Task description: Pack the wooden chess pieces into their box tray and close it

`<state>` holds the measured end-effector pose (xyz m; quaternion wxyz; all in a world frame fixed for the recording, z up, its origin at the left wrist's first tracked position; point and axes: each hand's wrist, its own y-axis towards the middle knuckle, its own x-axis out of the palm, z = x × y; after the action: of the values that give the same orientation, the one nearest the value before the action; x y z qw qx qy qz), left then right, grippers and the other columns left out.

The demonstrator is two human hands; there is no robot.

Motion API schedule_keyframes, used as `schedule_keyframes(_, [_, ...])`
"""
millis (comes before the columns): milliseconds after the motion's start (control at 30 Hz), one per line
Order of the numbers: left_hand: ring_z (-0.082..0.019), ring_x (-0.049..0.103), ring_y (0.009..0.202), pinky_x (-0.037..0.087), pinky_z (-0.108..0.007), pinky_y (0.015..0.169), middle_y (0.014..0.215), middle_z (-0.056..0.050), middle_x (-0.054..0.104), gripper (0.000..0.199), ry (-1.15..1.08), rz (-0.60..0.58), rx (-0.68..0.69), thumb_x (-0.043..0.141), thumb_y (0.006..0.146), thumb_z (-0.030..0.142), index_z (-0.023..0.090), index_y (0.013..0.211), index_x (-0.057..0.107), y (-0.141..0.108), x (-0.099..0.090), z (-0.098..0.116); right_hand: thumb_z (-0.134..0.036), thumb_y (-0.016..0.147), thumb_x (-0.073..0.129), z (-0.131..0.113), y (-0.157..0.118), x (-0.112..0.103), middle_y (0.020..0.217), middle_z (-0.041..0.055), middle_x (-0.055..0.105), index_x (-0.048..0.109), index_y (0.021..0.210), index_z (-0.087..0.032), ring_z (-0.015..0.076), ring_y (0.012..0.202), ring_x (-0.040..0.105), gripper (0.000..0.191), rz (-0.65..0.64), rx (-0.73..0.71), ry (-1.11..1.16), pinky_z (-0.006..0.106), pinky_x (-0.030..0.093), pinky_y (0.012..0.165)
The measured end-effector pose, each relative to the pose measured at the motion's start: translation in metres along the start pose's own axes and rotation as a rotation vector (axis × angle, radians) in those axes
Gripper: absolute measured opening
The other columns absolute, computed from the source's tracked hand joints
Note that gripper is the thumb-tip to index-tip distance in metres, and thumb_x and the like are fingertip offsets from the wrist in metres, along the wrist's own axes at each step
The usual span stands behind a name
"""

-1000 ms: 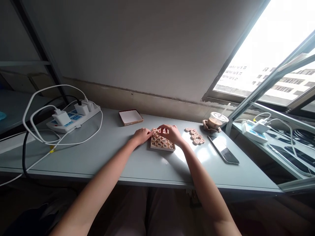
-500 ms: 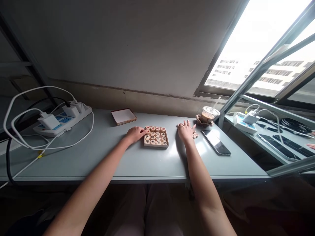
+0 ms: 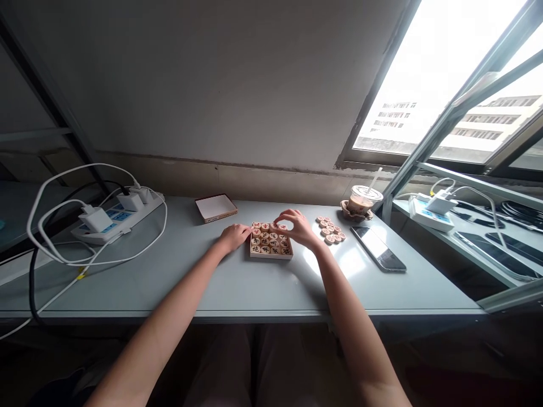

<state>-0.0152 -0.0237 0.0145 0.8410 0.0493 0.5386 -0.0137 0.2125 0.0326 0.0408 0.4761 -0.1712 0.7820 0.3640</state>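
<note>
A shallow box (image 3: 271, 256) on the grey table holds rows of round wooden chess pieces (image 3: 264, 242) marked with red and black characters. At its left edge, my left hand (image 3: 235, 236) rests with the fingers together against the box side. My right hand (image 3: 297, 227) reaches over the box's back right part, thumb and forefinger curved round a red-marked piece (image 3: 283, 227) in the top row. Several loose red-marked pieces (image 3: 330, 230) lie flat on the table to the right of the box.
An open box lid (image 3: 216, 207) lies behind at the left. Power strip (image 3: 119, 217) and looping white cables are on the left. An iced drink (image 3: 360, 200) in a carton holder and a phone (image 3: 378, 249) stand and lie at the right.
My right hand has moved left from the loose pieces to the box, uncovering them. My left hand stays at the box's left edge. The view has shifted slightly.
</note>
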Motion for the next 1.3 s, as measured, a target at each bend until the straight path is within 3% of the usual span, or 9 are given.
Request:
schedule_keyframes(100, [-0.020,0.057,0.072,0.027,-0.026,0.057,0.077,-0.008,0.066,0.047,0.021,-0.004,-0.013,0.024,0.090,0.040,0.019,0.069,0.060,0.001,0.001,-0.001,-0.051,0.082,0.056,-0.013,0.000,0.004,0.102,0.0052,0.058,0.067,0.093,-0.027,0.0210,0.098,0.048,0.029,-0.043,-0.096,-0.032,0.032,0.034,0.084])
schedule_keyframes(333, [-0.020,0.057,0.073,0.029,-0.025,0.058,0.081,-0.008,0.067,0.044,0.045,-0.009,0.005,0.026,0.091,0.037,0.018,0.071,0.060,0.002,0.001,0.000,-0.046,0.083,0.057,-0.020,0.001,0.011,0.092,0.0060,0.063,0.066,0.092,-0.023,0.0200,0.088,0.051,0.026,-0.077,-0.079,-0.133,0.031,0.031,0.077])
schedule_keyframes(567, [-0.020,0.058,0.074,0.030,-0.025,0.059,0.081,-0.008,0.067,0.044,0.045,-0.011,0.003,0.025,0.092,0.036,0.018,0.072,0.060,-0.001,-0.002,0.003,-0.047,0.084,0.055,-0.024,0.001,0.011,0.084,0.0032,0.066,0.058,0.097,-0.022,0.0183,0.082,0.054,0.029,-0.039,-0.053,-0.049,0.032,0.031,0.080])
schedule_keyframes(767, [-0.020,0.058,0.074,0.030,-0.026,0.059,0.083,-0.008,0.067,0.042,0.033,0.005,0.001,0.027,0.091,0.035,0.019,0.072,0.061,-0.002,-0.002,0.004,-0.045,0.086,0.053,-0.024,0.001,0.014,0.083,0.0018,0.067,0.059,0.080,-0.021,0.0156,0.079,0.057,0.025,-0.077,-0.040,-0.013,0.031,0.031,0.083])
schedule_keyframes(967, [-0.020,0.058,0.076,0.030,-0.026,0.060,0.083,-0.009,0.068,0.044,0.049,-0.005,0.008,0.026,0.091,0.037,0.019,0.071,0.060,0.001,0.001,0.001,-0.041,0.085,0.054,-0.009,0.001,0.009,0.083,0.0001,0.067,0.061,0.084,-0.024,0.0163,0.082,0.057,0.019,-0.099,0.001,0.020,0.034,0.033,0.085])
schedule_keyframes(1067, [-0.021,0.059,0.076,0.029,-0.026,0.059,0.085,-0.009,0.067,0.043,0.054,-0.006,0.015,0.025,0.091,0.037,0.019,0.070,0.058,0.004,0.004,-0.002,-0.034,0.085,0.052,0.016,-0.005,0.003,0.106,0.0055,0.063,0.062,0.099,-0.025,0.0229,0.103,0.052,0.019,0.025,0.156,-0.170,0.041,0.033,0.089])
schedule_keyframes(1133, [-0.021,0.059,0.075,0.030,-0.026,0.059,0.084,-0.009,0.067,0.044,0.056,-0.006,0.006,0.024,0.091,0.037,0.019,0.069,0.057,0.005,0.005,-0.004,-0.028,0.083,0.052,0.036,-0.010,0.004,0.125,0.0130,0.053,0.056,0.117,-0.020,0.0295,0.119,0.042,0.035,0.084,0.344,-0.338,0.049,0.028,0.096])
schedule_keyframes(1200, [-0.021,0.058,0.073,0.029,-0.026,0.058,0.079,-0.008,0.067,0.045,0.053,-0.012,-0.008,0.022,0.091,0.037,0.020,0.067,0.056,0.005,0.006,-0.004,-0.028,0.083,0.050,0.053,-0.015,0.008,0.136,0.0198,0.042,0.048,0.129,-0.012,0.0341,0.129,0.029,0.048,0.043,0.518,-0.435,0.056,0.018,0.102])
schedule_keyframes(1300, [-0.021,0.058,0.073,0.029,-0.027,0.058,0.077,-0.007,0.066,0.044,0.048,-0.014,-0.009,0.021,0.090,0.037,0.020,0.065,0.054,0.005,0.005,-0.004,-0.035,0.086,0.044,0.070,-0.018,0.017,0.142,0.0225,0.033,0.043,0.133,-0.007,0.0347,0.135,0.015,0.055,-0.023,0.616,-0.483,0.059,0.005,0.106])
